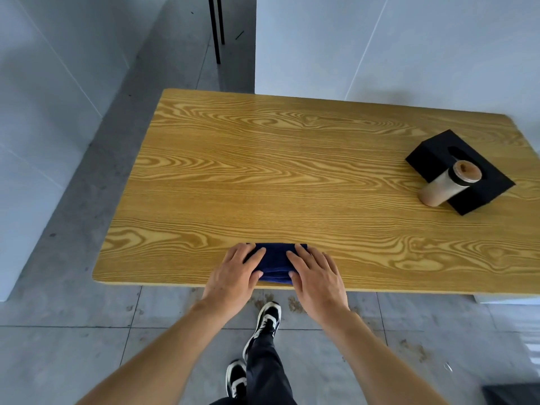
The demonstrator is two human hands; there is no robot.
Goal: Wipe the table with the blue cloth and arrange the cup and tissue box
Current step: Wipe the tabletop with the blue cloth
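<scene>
A folded dark blue cloth point(276, 263) lies at the near edge of the wooden table point(263, 171), slightly overhanging it. My left hand point(236, 273) lies flat on the cloth's left side, thumb under its near edge. My right hand point(315, 273) presses on the right side in the same way. At the far right, a black tissue box point(473, 182) sits at an angle. A beige cup point(447, 185) with a brown lid stands against the box's near-left side.
White walls stand behind and to the left of the table. Black metal legs point(216, 27) stand on the grey floor beyond the far edge. My legs and black-and-white shoes point(267, 320) are on the tiled floor below the near edge.
</scene>
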